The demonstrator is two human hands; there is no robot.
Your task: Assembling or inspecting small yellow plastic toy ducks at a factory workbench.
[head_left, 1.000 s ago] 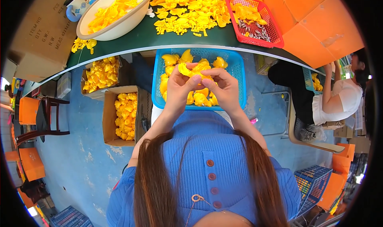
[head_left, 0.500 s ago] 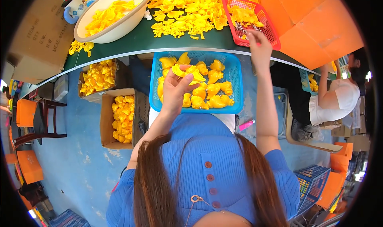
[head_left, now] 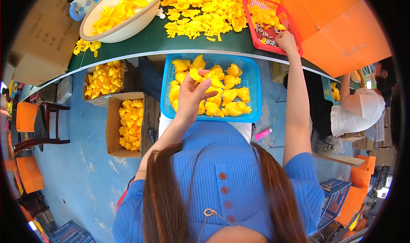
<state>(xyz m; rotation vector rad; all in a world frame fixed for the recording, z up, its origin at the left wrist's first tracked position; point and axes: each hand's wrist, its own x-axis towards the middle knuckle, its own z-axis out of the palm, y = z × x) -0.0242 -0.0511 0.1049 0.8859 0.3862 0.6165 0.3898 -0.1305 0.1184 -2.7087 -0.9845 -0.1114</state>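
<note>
Roughly crosswise, yellow piece [head_left: 194,75] pinched by left hand [head_left: 191,96]; right hand [head_left: 286,42], grip unclear.

Bright light is filling the middle of the frame, and small highlights are glinting on the yellow pieces [head_left: 232,108]. The green table [head_left: 145,44] is bowing into an arc (fisheye bending), black is swallowing the corners, white glare is flaring at lower left, and the left-hand carton's [head_left: 40,38] lettering is blurring.
</note>
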